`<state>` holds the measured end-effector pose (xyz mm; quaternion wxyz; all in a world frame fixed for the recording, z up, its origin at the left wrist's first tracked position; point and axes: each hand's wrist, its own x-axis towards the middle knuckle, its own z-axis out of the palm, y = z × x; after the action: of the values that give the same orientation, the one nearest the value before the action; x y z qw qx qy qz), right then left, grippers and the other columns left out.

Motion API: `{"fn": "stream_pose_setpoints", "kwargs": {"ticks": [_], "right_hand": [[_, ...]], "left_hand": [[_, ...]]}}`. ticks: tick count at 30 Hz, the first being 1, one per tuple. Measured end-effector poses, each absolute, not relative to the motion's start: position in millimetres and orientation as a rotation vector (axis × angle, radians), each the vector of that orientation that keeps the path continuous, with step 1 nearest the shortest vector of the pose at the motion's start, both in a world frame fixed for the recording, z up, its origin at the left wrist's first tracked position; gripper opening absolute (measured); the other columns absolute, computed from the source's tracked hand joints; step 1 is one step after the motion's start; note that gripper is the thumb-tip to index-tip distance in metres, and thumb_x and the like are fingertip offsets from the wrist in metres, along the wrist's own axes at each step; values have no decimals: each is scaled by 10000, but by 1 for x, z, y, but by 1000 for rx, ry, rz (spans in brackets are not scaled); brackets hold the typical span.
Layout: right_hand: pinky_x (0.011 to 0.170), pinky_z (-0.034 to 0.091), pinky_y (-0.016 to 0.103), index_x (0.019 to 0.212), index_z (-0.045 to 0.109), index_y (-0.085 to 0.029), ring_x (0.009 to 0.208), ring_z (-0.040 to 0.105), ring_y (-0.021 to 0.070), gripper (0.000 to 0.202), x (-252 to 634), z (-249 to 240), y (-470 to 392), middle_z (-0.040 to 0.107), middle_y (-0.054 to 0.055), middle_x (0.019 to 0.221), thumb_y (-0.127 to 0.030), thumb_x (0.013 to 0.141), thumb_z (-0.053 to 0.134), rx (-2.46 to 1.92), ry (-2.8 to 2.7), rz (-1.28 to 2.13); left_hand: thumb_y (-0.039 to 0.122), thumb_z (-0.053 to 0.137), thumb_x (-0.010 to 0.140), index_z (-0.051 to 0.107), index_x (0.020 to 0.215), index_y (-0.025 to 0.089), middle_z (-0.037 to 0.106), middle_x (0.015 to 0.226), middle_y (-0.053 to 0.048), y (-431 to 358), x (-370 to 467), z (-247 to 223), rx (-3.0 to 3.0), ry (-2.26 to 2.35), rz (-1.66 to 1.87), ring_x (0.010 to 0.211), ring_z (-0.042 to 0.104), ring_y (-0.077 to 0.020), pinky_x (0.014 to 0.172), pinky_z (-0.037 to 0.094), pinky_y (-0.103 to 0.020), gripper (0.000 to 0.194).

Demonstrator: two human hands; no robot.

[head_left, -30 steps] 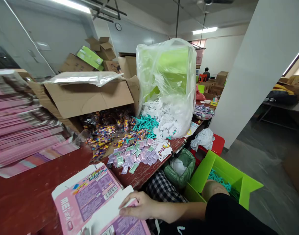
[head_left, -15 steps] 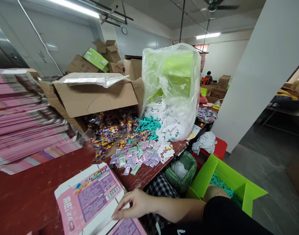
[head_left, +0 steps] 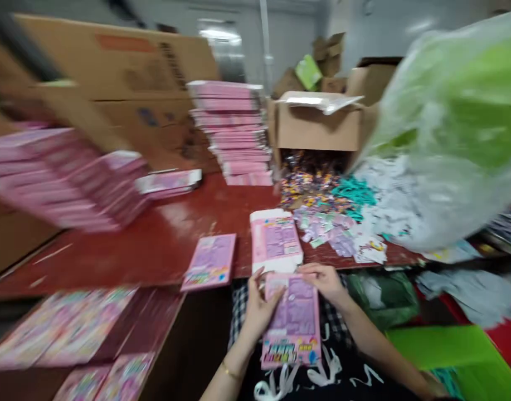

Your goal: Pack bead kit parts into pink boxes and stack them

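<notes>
Just over my lap, a pink and purple printed carton stands between my two hands. My left hand grips its left side, thumb across the printed face. At the carton's upper right corner, my right hand has its fingers closed on the edge. Right behind it, a flat unfolded pink carton lies on the red table. Another pink carton rests at the table's front edge, left of my hands. Small purple and green packets are heaped to the right.
Flattened pink cartons are stacked high at the back. Pink boxes pile up at left, above a box of printed packs. A cardboard box spills colourful beads; teal pieces lie beside a large plastic bag. A green bin stands lower right.
The view has swung left. My left hand has come into view, holding a carton. My right hand has left the flat carton on the table and now grips this one too.
</notes>
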<state>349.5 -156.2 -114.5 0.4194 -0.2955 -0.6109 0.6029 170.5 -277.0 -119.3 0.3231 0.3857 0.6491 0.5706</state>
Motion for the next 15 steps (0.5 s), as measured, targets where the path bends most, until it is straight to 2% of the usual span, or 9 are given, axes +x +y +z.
{"fn": "stream_pose_setpoints", "kwargs": {"ticks": [2,4,6,8,11,15], "right_hand": [[953,544,426,937,780,-246,934,718,235,206,348,-122,-149,764,98,1018,-392,794,757,-800,-1412,1523],[970,545,426,1060,741,-248,985,716,228,330,344,-131,-144,739,105,1130,-445,797,746,-843,-1297,1538],[996,540,428,1110,720,-233,1076,696,244,436,339,-136,-142,704,122,1222,-489,760,763,-877,-1270,1542],[994,548,426,1087,729,-221,1111,683,260,463,333,-140,-144,698,127,1232,-512,730,769,-920,-1358,1529],[907,597,434,951,758,-212,1008,714,294,435,327,-144,-146,740,126,1099,-529,655,793,-1000,-1508,1489],[784,633,456,888,770,-260,943,726,345,401,329,-157,-120,752,122,1027,-548,610,779,-1010,-1732,1361]], "left_hand": [[490,754,756,487,1315,207,687,1170,-129,-294,164,-121,993,1509,1392,1028,701,-273,946,558,-464,682],[471,719,807,496,1340,205,686,1216,-136,-310,148,-118,1012,1363,1371,1088,685,-270,979,541,-449,636],[480,702,821,539,1348,203,653,1315,-128,-319,117,-110,1024,1463,1487,1182,642,-291,1030,510,-450,617],[529,686,813,572,1353,183,642,1347,-118,-318,71,-100,988,1723,1594,1203,628,-313,1034,507,-452,651],[552,651,811,545,1393,123,671,1307,-136,-306,0,-94,953,1950,1579,1153,653,-309,995,530,-432,732],[437,645,831,641,1262,43,736,1147,-175,-296,-53,-98,921,2181,1426,1051,687,-314,946,546,-412,584]]}}
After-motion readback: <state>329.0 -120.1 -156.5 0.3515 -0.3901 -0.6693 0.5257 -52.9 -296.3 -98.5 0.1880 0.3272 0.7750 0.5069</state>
